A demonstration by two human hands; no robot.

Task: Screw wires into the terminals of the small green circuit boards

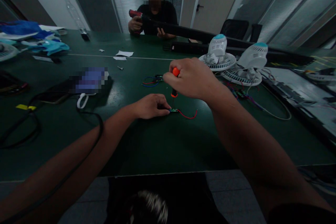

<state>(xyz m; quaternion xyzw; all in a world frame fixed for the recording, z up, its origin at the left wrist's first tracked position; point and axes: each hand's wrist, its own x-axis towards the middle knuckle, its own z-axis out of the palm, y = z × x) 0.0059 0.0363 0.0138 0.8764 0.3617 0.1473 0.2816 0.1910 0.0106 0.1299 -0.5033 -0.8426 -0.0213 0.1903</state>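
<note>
A small green circuit board point(174, 111) with a red wire point(189, 117) lies on the dark green table. My left hand point(152, 106) pinches the board's left end between thumb and fingers, close to the tabletop. Above it, my right hand point(190, 77) is closed around the orange and black handle of a screwdriver point(174, 92), held upright with its shaft pointing down at the board. Whether the tip touches the board is too small to tell. Behind my right hand, a second board point(159, 78) with red and blue wires lies partly hidden.
Two white fan units point(217, 54) stand at the right, near a flat panel point(304, 94) and loose wires. A phone point(56, 91), a blurred device point(90, 79) and a black cable point(101, 122) are at the left. Across the table a person point(157, 15) holds a red power tool point(135, 14).
</note>
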